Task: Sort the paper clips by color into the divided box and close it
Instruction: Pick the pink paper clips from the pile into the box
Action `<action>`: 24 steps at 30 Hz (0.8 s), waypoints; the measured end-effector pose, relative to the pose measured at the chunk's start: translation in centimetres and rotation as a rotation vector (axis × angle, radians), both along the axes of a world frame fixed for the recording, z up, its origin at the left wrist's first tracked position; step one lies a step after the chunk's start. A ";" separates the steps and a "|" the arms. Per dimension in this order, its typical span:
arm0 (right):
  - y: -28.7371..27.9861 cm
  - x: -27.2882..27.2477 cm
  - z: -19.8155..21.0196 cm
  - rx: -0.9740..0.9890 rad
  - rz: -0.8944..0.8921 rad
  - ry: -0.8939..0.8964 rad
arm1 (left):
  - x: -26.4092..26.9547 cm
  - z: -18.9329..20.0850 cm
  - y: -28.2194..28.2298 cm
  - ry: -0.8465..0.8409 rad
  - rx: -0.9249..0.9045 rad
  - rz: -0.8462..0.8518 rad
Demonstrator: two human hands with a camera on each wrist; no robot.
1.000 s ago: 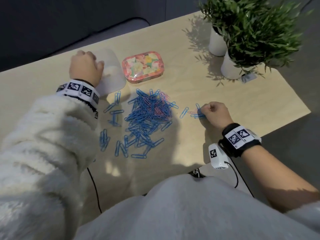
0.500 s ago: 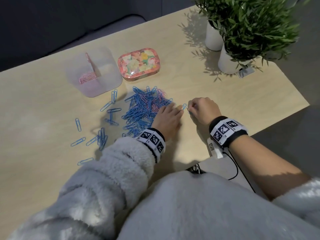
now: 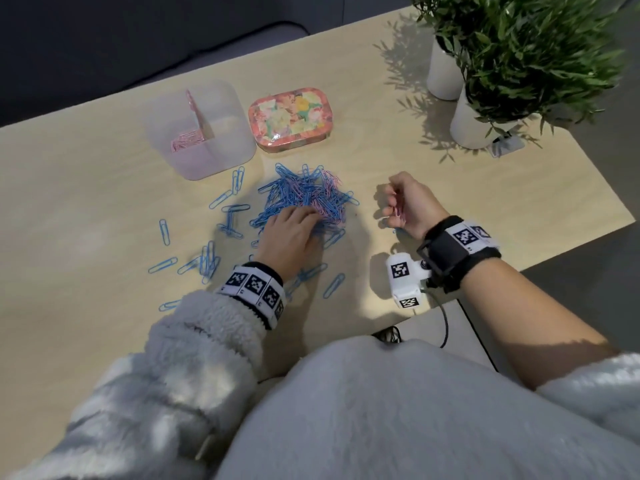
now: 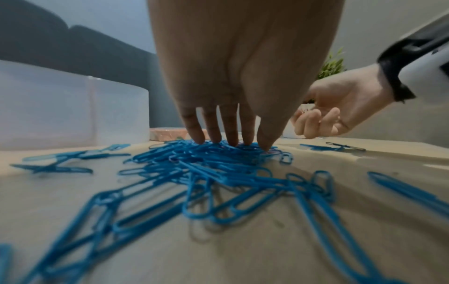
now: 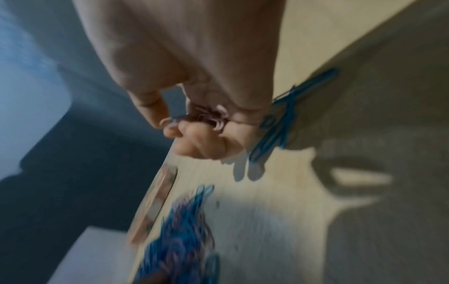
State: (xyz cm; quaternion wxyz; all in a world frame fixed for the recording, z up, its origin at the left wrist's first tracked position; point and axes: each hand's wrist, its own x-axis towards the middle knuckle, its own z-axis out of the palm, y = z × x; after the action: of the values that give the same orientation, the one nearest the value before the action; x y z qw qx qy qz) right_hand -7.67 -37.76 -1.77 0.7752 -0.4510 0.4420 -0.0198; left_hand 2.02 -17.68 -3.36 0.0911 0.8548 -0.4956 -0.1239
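We had our left hand (image 3: 289,235) laid palm-down on the pile of blue and pink paper clips (image 3: 304,199) in the middle of the counter (image 3: 86,202), its grip wide, straight fingers (image 4: 213,124) pressing into the heap. Our right hand (image 3: 405,204) hovered just right of the pile, its grip curled tight round a small bunch of pink clips (image 5: 209,117). The divided box (image 3: 201,129) stood open behind the pile toward the counter's far edge, translucent, with pink clips (image 3: 187,142) in its left compartment; what the right compartment held we could not tell. The floral lid (image 3: 291,119) lay just beside the box on its right, apart from it.

Loose blue clips (image 3: 204,261) were scattered left of the pile, some near the counter's near edge. A bare strip of counter ran between our right hand and the right edge. Two potted plants (image 3: 512,53) crowded the far right corner. Square black-and-white marker codes showed on both wristbands (image 3: 256,289); we could read no lettering anywhere.
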 end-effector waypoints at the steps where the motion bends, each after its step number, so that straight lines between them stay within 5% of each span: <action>1: 0.7 0.7 -0.4 -0.092 0.037 0.045 | 0.0 -0.1 0.0 -0.009 0.017 -0.010; 10: 4.9 4.0 -1.7 -1.067 0.579 0.363 | -0.9 -0.2 2.6 -0.087 -0.015 0.011; 13: 4.8 4.2 -1.8 -1.079 0.604 0.387 | -0.5 0.2 2.5 -0.114 0.003 0.078; 20: 1.4 2.4 -1.0 -1.013 0.351 0.437 | 1.0 0.8 -1.2 -0.046 0.033 0.039; 24: 2.4 1.7 -0.5 -1.095 0.450 0.372 | 1.8 0.6 -3.0 -0.074 0.122 -0.055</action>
State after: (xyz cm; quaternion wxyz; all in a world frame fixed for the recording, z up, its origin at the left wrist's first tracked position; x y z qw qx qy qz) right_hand -5.96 -35.32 -2.30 0.3265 -0.8611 0.3897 -0.0009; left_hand 3.79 -20.73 -2.73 0.0170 0.8487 -0.5136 -0.1248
